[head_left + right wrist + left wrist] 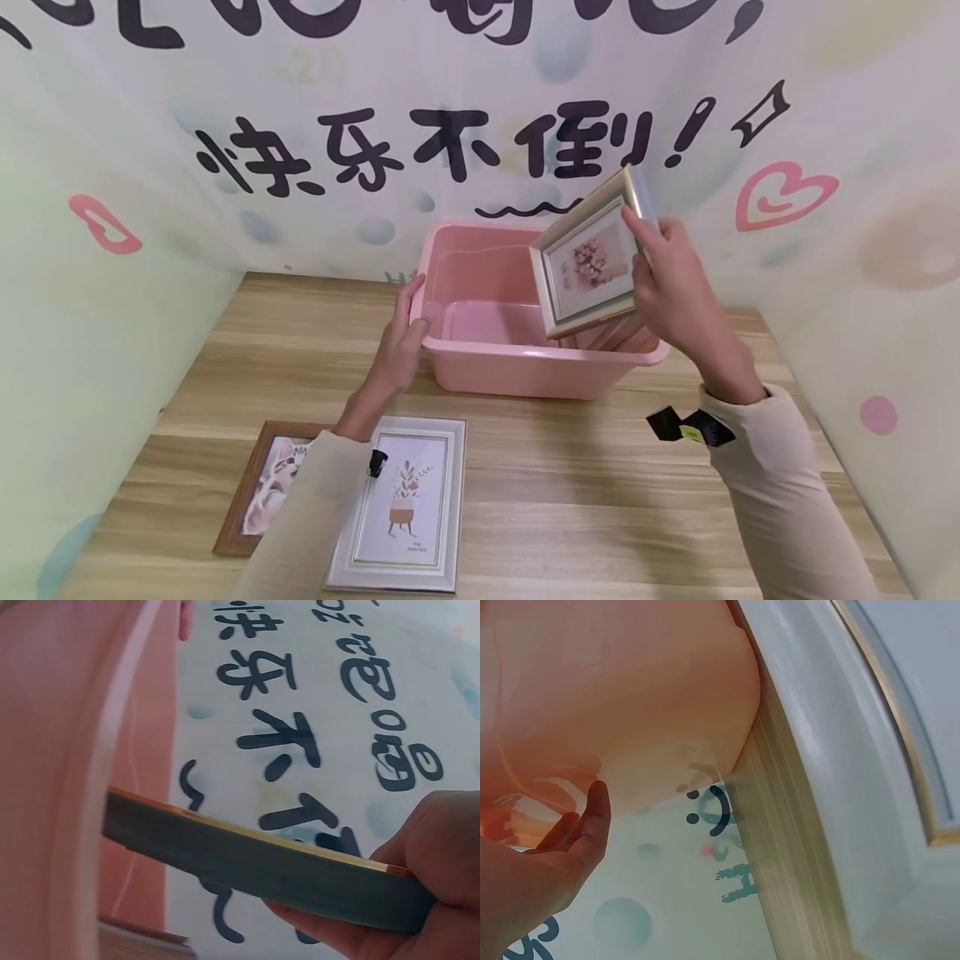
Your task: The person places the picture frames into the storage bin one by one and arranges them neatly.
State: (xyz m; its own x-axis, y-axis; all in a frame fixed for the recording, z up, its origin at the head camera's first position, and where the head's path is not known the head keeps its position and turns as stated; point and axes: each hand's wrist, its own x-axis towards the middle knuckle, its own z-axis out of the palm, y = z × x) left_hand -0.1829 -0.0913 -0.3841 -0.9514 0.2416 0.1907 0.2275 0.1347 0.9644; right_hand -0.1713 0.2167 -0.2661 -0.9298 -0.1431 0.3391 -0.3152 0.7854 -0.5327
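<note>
Holding a silver picture frame [588, 262], tilted, over the right part of a pink basin [525, 353]. Pinching it along its right edge with the right hand [675, 287], with digits on both faces. Rising past the far rim at the top corner; reaching behind the near rim at the lower end, as seen from the right wrist. Partly covering a brown piece [628, 335] inside the basin. Leaving room toward the left half, with pink floor in view. Gripping the basin's left rim with the left hand [397, 346]. Close to the printed backdrop [330, 237] behind. Nearer, flat on the wooden table [562, 500]: a white frame [408, 500] and, to its left, a brown frame [255, 492], partly behind the left sleeve [303, 517]; cannot tell whether touching. Wood stretching rightward from the white frame's edge.
</note>
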